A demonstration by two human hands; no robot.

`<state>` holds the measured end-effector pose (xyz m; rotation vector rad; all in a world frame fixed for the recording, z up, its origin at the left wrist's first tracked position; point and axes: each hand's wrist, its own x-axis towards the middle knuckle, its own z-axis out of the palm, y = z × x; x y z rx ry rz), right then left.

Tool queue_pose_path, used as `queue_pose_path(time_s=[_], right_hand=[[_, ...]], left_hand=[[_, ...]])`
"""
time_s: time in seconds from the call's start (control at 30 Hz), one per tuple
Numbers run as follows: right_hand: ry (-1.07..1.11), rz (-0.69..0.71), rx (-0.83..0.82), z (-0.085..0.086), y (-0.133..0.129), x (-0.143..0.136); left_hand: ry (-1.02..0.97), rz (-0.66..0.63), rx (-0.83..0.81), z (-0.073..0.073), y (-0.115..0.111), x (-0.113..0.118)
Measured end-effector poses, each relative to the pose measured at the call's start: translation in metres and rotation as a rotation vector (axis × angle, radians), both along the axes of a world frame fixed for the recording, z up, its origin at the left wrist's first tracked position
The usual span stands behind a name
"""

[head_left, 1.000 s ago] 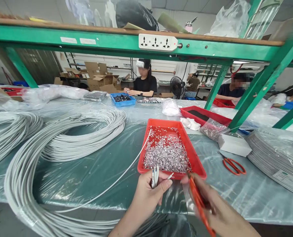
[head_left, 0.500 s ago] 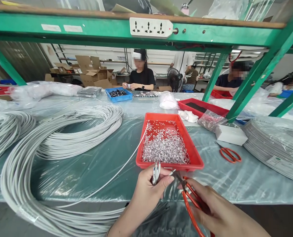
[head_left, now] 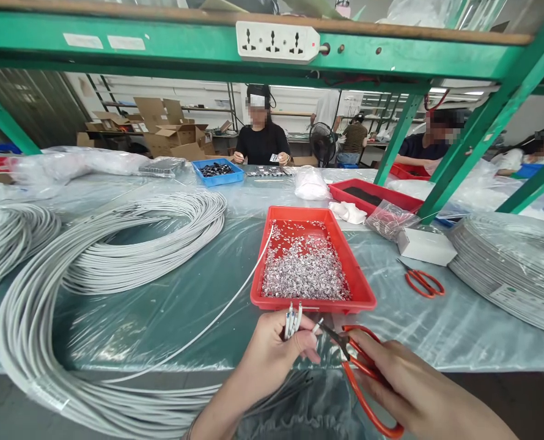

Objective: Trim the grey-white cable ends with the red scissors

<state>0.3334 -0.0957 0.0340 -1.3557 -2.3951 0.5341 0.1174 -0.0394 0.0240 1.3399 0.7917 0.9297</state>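
Note:
Several white cable ends (head_left: 293,322) stick up from my left hand (head_left: 272,345), whose thumb and forefinger pinch one more end pointing right. My right hand (head_left: 400,373) grips orange-handled scissors (head_left: 367,391), their dark blades pointing at that pinched end. Just beyond the hands lies a red tray (head_left: 362,288) holding a heap of small shiny metal pieces (head_left: 305,269). A single white cable runs from the tray's left side down to a large coil of grey-white cable (head_left: 29,342) on the left.
A second pair of orange scissors (head_left: 424,283) lies right of the tray, near a white box (head_left: 426,245) and another cable coil (head_left: 505,275). A green shelf frame (head_left: 171,52) spans overhead. Across the table sits a person (head_left: 263,140) beside a blue tray (head_left: 219,176).
The scissors' handles have spread wider and the blades sit slightly apart from the cable end. The cable ends in my left hand have fanned out. The person opposite has moved their hands apart.

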Motion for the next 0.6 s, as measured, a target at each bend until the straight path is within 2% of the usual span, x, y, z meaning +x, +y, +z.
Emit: queue_pose_path(time_s=[0.17,0.3,0.37,0.43,0.53,0.6], right_hand=[[-0.098,-0.031,-0.133,0.011,-0.002,-0.001],[-0.057,-0.065,-0.192,0.011,-0.002,0.008],[0.088,-0.087,-0.252,0.006,-0.001,0.012],[0.345,-0.129,-0.315,0.000,0.001,0.010],[0.776,-0.146,-0.343,-0.006,0.008,-0.011],[0.893,-0.152,-0.374,-0.008,0.014,-0.030]], left_hand=[[-0.206,-0.283,-0.131,-0.008,0.006,-0.004],[-0.205,-0.362,-0.176,-0.007,0.008,-0.004],[-0.198,-0.316,-0.159,-0.005,0.007,-0.003],[-0.173,-0.259,-0.134,-0.003,0.003,-0.002],[-0.080,-0.244,-0.070,-0.004,-0.003,0.002],[0.001,-0.232,-0.012,-0.007,-0.006,0.004]])
